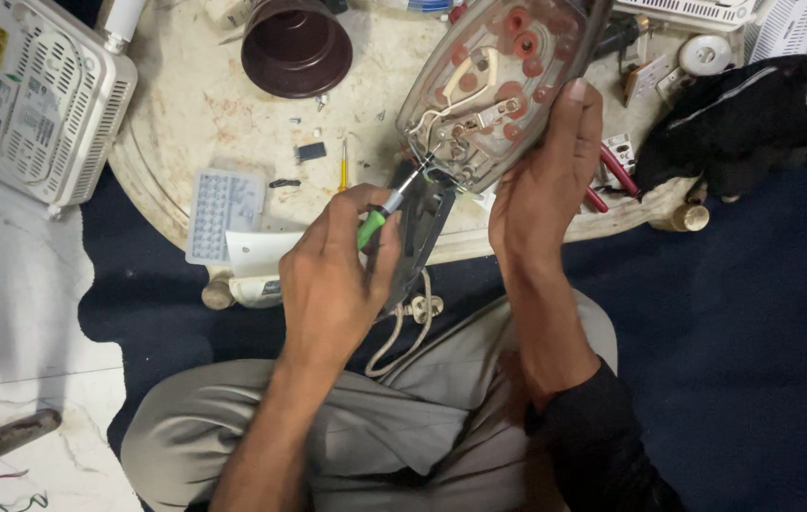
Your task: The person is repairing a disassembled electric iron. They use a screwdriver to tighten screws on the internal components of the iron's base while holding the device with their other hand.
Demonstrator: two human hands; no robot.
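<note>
Head view. The opened iron [490, 90] is tilted up over the far edge of the surface, its inner face toward me: a clear, pointed shell with red round pads, pale metal strips and a small terminal block near the lower end. A dark narrow part hangs below it, and a pale cord [410, 327] loops down toward my lap.

The surface [185, 114] is a round, cream, marbled tabletop, scuffed. On it: a dark brown cup [296, 45] lying mouth toward me, a white perforated plastic tray [224, 213], a thin yellow tool [344, 171], small black bits and screws. A black cloth bundle [735, 123] lies at the right edge, with red-handled pliers [612, 175] just beside my wrist. A white vented box [38, 100] sits at left on pale marble floor; dark blue carpet is under the tabletop.

My left hand [332, 275] is clenched around a green-handled screwdriver [386, 210], tip touching the terminal block. My right hand [541, 185] is wrapped around the iron's right edge, fingers up along the shell, holding it steady.
</note>
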